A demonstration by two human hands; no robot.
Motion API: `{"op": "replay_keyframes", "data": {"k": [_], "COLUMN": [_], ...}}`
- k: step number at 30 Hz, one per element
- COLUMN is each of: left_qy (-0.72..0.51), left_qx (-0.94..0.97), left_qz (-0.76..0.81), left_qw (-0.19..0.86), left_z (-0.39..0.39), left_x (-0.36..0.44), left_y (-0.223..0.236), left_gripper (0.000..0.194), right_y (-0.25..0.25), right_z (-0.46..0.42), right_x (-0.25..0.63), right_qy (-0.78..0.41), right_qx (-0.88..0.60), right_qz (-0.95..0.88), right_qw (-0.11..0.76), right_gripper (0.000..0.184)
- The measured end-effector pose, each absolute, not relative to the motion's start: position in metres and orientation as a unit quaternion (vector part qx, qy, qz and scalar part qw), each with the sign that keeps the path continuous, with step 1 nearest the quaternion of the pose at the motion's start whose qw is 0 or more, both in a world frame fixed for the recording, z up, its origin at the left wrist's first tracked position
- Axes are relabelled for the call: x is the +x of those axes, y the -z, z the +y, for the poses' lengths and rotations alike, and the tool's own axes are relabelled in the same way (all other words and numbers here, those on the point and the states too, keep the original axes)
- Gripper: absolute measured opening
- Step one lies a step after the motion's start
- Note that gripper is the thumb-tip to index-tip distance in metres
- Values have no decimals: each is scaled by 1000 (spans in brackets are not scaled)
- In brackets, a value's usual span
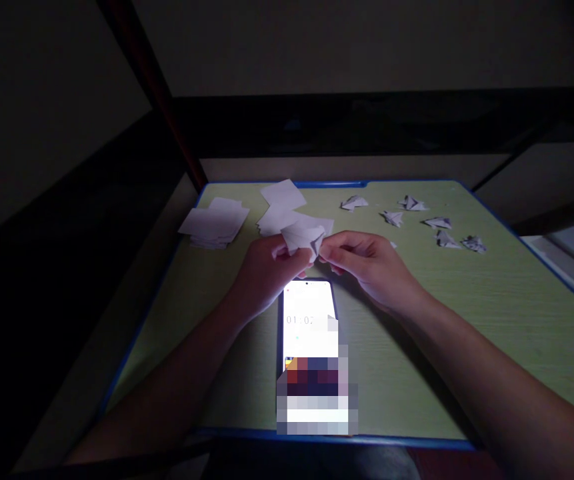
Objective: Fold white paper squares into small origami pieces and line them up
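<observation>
Yellowish green with faint fine streaks, the tabletop (471, 333) fills the lower frame, bordered by a blue edging (327, 184). The paper piece (301, 238) at centre, the loose sheets (219, 220) at centre left and the folded papers (437, 223) at right are white, greyed with lilac. The phone (307, 300) at bottom centre shows glaring white with grey digits; a post (139, 60) at upper left is dark red.

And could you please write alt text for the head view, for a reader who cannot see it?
A person's left hand and right hand pinch a folded paper over a green table, just beyond a lit phone. Sheets lie at far left and middle, folded pieces at far right.
</observation>
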State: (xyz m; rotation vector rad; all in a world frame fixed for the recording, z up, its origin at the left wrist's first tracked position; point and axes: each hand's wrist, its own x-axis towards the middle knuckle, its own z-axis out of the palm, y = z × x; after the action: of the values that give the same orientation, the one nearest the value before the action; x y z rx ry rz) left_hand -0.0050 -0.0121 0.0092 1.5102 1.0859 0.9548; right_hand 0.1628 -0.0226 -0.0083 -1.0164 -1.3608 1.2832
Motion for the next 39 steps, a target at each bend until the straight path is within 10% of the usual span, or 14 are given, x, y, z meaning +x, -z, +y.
{"op": "replay_keyframes", "data": {"k": [39], "left_qy": [-509], "left_qx": [665], "left_qz": [413], "left_qw": [358], "left_z": [-12], "left_x": [-6], "left_y": [5], "left_gripper": [5], "right_y": [4], "right_z": [-39], "right_x": [151], "right_qy": [-144], "right_qx": [-480], "right_qz": [-730], "right_qw": [465], "right_gripper": [4]}}
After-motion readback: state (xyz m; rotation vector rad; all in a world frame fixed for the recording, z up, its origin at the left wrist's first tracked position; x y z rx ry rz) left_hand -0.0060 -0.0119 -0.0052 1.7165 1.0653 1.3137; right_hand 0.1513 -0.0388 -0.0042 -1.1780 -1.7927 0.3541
